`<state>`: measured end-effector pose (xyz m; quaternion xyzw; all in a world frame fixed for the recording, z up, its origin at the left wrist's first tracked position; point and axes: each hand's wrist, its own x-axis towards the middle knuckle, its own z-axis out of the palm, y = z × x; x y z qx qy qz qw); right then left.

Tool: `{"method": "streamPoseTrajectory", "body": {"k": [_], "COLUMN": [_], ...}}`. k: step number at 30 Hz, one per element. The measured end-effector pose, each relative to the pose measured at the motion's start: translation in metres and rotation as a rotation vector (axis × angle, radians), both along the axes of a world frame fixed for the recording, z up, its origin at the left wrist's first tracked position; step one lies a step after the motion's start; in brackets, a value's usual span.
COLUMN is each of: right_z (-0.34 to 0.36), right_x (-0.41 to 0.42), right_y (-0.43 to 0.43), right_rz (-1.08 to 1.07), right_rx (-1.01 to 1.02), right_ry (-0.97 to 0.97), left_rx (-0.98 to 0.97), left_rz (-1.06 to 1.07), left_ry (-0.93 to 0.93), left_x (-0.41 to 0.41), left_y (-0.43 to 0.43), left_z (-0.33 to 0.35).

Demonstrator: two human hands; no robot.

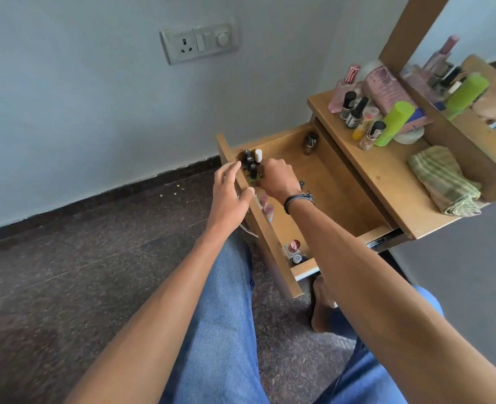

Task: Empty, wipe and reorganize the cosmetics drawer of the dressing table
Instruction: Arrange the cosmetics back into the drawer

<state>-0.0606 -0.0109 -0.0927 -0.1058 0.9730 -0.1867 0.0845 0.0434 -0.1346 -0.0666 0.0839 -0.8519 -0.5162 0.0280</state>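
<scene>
Wall (80,97): pale grey-blue, plain. 1 switch plate (199,41) mounted on it — socket at left, rocker switch in the middle, round dial at right; plate sits tilted in the wide-angle view.

Skirting (95,196): dark strip along the foot of the wall, upper edge ragged where the paint meets it.

Floor (66,272): dark speckled stone, brownish, with faint joint lines running across. A few small pale specks (169,192) lie near the skirting — too small to identify.

Blue jeans (220,330) cover both legs in the lower frame. 1 bare foot (322,307) rests flat on the floor.
</scene>
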Motion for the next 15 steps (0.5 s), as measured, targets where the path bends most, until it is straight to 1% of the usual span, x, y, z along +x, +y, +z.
{"method": "streamPoseTrajectory", "body": {"k": [9,12,15], "right_z": [0.002,0.018,0.036], "right_x": [-0.002,0.0,0.014], "right_y": [0.003,0.013,0.036], "right_rz": [-0.027,-0.067,-0.126], "right_rx": [-0.009,-0.093,-0.214], "right_ry": [-0.031,-0.036,0.037], "left_rx": [-0.007,-0.021,-0.02], "left_rz": [-0.003,-0.008,-0.004], "left_ry": [-0.013,-0.019,-0.018], "left_x": [-0.002,-0.002,-0.002], "left_y": [-0.001,-0.001,0.0], "left_z": [0.001,0.003,0.005]}}
